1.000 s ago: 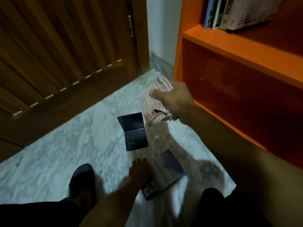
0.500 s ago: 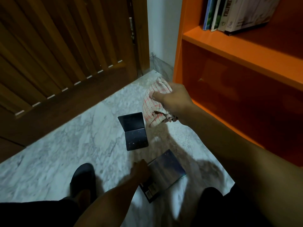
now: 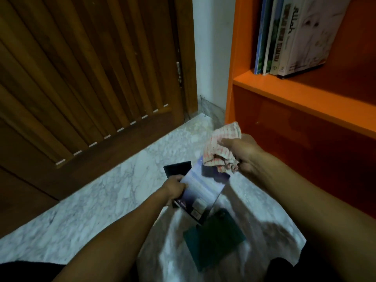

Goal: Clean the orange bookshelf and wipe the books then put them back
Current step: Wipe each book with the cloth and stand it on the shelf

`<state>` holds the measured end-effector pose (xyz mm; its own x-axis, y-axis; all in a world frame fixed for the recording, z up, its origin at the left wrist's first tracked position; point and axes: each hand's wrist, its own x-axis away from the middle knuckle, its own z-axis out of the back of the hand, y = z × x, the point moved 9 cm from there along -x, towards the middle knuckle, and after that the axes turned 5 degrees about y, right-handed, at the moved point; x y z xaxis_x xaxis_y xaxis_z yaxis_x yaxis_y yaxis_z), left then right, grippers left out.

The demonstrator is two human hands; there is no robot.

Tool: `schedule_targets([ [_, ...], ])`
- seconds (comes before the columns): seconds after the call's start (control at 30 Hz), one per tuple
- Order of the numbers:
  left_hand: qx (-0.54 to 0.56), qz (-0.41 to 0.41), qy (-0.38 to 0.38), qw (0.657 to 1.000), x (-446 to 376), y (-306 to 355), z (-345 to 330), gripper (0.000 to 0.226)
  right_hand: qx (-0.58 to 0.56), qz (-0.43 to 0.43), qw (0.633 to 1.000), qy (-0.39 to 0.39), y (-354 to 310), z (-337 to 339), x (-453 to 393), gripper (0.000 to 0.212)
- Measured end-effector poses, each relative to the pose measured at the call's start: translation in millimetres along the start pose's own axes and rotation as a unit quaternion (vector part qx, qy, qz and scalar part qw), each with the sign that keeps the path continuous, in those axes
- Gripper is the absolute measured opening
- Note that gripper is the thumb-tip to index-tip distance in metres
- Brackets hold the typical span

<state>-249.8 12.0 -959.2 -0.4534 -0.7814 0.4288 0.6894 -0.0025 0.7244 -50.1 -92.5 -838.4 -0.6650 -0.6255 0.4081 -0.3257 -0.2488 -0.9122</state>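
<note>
My left hand point(image 3: 174, 187) grips a thin glossy book point(image 3: 203, 192) by its left edge and holds it tilted above the floor. My right hand point(image 3: 243, 153) clutches a bunched red-and-white checked cloth point(image 3: 220, 148) just over the book's upper right corner. A dark green book point(image 3: 214, 239) lies flat on the marble floor below the lifted one. Another dark book point(image 3: 177, 167) lies behind my left hand, partly hidden. The orange bookshelf point(image 3: 295, 94) stands at the right, its lower compartment bare, with several books point(image 3: 289, 35) upright on the shelf above.
A brown slatted wooden door point(image 3: 85, 78) fills the left and back. White-grey marble floor point(image 3: 114, 192) runs between the door and the shelf. A narrow strip of white wall point(image 3: 211, 47) separates door frame and bookshelf. My dark-clothed knees sit at the bottom corners.
My left hand has taken hold of the glossy book and lifted it off the floor, uncovering the green book beneath. My right hand with the cloth came down toward the book. The view tilted up.
</note>
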Motion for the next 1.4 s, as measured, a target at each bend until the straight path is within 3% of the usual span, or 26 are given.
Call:
schedule_targets([
  [0.13,0.131,0.004,0.038,0.991,11,45,60,0.015,0.071,0.074,0.988,0.115,8,24,-37,0.034],
  [0.23,0.187,-0.009,0.066,0.980,18,74,93,0.013,0.069,0.083,0.981,0.160,9,28,-26,0.025],
  [0.3,0.220,-0.027,0.078,0.972,28,91,108,0.014,0.034,0.075,0.988,0.129,9,14,-11,0.024],
  [0.4,0.234,-0.061,0.069,0.968,48,107,113,0.018,-0.120,-0.001,0.992,0.047,16,-16,5,0.016],
  [0.47,0.223,-0.091,0.067,0.968,60,114,112,0.021,-0.176,-0.046,0.983,-0.001,19,-31,15,0.026],
  [0.63,0.157,-0.171,0.096,0.968,78,123,112,0.026,-0.166,-0.006,0.983,-0.074,9,-40,32,0.019],
  [0.77,0.240,-0.141,0.032,0.960,75,119,106,0.033,-0.170,0.010,0.978,-0.121,2,-42,32,0.025],
  [0.87,0.298,-0.136,0.037,0.944,74,123,110,0.035,-0.153,0.015,0.976,-0.153,-6,-46,43,0.024],
  [1.0,0.318,-0.128,0.072,0.937,74,122,117,0.021,-0.130,0.020,0.981,-0.140,-7,-46,45,0.020],
  [1.13,0.308,-0.147,0.080,0.936,79,130,120,0.021,-0.148,0.013,0.989,-0.024,-15,-25,35,0.025],
  [1.2,0.290,-0.154,0.078,0.941,81,131,117,0.021,-0.184,0.053,0.981,0.013,-30,-13,29,0.033],
  [1.27,0.279,-0.157,0.073,0.945,84,132,111,0.021,-0.148,0.151,0.976,0.046,-55,-1,32,0.043],
  [1.33,0.277,-0.165,0.058,0.945,86,135,101,0.023,-0.010,0.291,0.954,0.067,-81,-3,49,0.045],
  [1.4,0.286,-0.177,0.042,0.941,89,143,90,0.025,0.198,0.421,0.882,0.077,-90,-22,67,0.039],
])
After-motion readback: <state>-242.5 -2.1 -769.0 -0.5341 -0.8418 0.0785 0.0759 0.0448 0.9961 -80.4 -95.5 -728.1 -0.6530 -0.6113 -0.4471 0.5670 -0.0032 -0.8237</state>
